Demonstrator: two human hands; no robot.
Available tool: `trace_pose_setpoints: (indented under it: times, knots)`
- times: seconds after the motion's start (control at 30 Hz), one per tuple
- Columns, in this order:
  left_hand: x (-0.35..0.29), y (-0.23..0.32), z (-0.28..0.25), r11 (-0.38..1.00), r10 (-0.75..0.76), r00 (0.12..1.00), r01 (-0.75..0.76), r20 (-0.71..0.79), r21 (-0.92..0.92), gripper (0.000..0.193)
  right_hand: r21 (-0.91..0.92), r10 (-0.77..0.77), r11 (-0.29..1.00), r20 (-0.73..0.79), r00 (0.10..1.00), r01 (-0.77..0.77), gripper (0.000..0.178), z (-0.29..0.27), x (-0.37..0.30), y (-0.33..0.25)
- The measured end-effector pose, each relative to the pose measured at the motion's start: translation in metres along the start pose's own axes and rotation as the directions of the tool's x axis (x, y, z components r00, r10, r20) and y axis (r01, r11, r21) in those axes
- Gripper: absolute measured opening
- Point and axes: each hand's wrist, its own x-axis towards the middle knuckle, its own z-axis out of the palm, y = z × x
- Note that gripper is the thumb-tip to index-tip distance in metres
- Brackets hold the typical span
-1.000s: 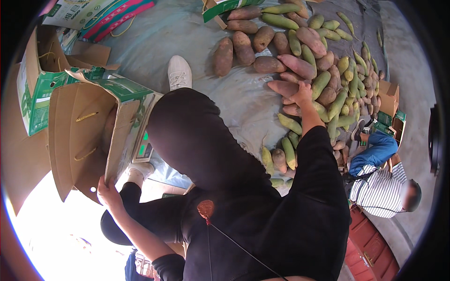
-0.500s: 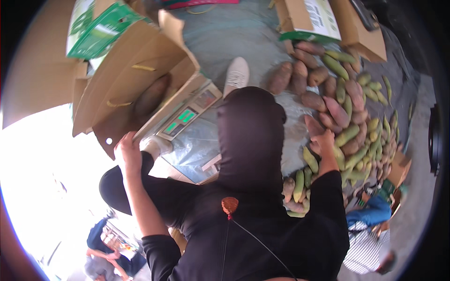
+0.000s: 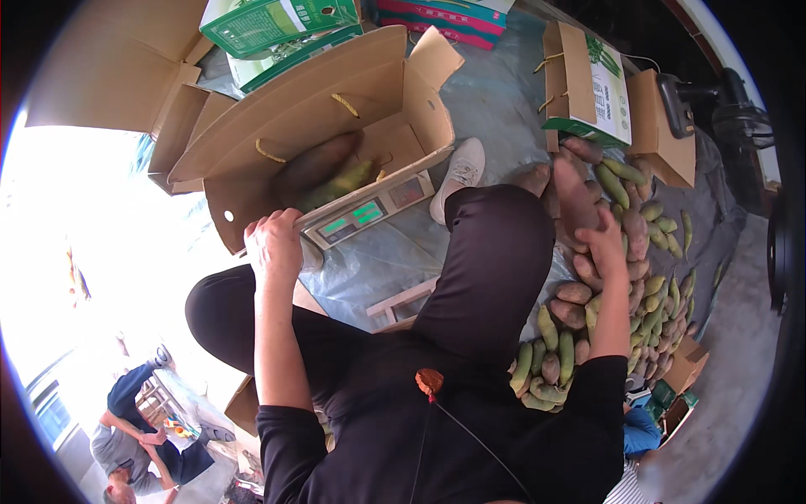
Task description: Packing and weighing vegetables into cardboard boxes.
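My left hand [image 3: 274, 244] is closed over the near rim of an open cardboard box [image 3: 220, 189] with yellow rope handles. In the box lie a dark brown root vegetable [image 3: 323, 161] and a greenish one [image 3: 351, 178]. Against the box's near side shows a weighing scale [image 3: 342, 225] with a lit green display. To the right, my right hand [image 3: 604, 244] has its fingers around the lower end of a long reddish-brown root vegetable [image 3: 574, 197]. Beneath and beyond it spreads a pile of similar brown roots and green radishes [image 3: 617, 186].
Green printed boxes [image 3: 269, 29] stand far left, a pink-red box [image 3: 441, 23] far middle. A white-and-green carton [image 3: 588, 84], a brown carton [image 3: 663, 126] and a black fan [image 3: 743, 122] are far right. Plastic sheeting [image 3: 495, 101] covers the floor. Another person [image 3: 134, 437] is lower left.
The view has shifted, showing more of the box's inside and the greenish root in it. My right hand has moved farther forward over the pile, with the long root raised in it.
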Motion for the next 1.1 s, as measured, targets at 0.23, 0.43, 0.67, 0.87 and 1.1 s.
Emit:
trace_pose_setpoints:
  times: [0.23, 0.43, 0.67, 0.87, 1.1]
  knots:
    - [-0.003, -0.007, 0.003, 1.0, 0.015, 1.0, -0.015, -0.014, 0.012, 0.01, -0.084, -0.542, 0.799, 0.325, 0.775, 0.595, 0.076, 0.057, -0.026, -0.21]
    - [-0.003, -0.003, 0.001, 1.0, 0.005, 1.0, -0.005, -0.003, 0.016, 0.014, -0.244, -0.708, 0.383, 0.542, 0.453, 0.891, 0.071, 0.155, -0.022, -0.281]
    - [-0.002, -0.007, 0.005, 0.997, 0.032, 0.999, -0.031, -0.017, 0.072, 0.016, -0.528, -0.37, 0.233, 0.729, 0.576, 0.817, 0.071, 0.263, -0.005, -0.28]
    - [0.011, 0.007, 0.005, 0.993, 0.069, 0.996, -0.074, 0.057, 0.095, 0.015, -0.723, -0.275, 0.133, 0.631, 0.726, 0.678, 0.057, 0.319, 0.063, -0.214]
    - [0.002, -0.015, 0.012, 0.995, 0.098, 0.995, -0.099, 0.021, 0.029, 0.017, -0.491, -0.473, 0.252, 0.689, 0.549, 0.834, 0.038, 0.281, 0.007, -0.255]
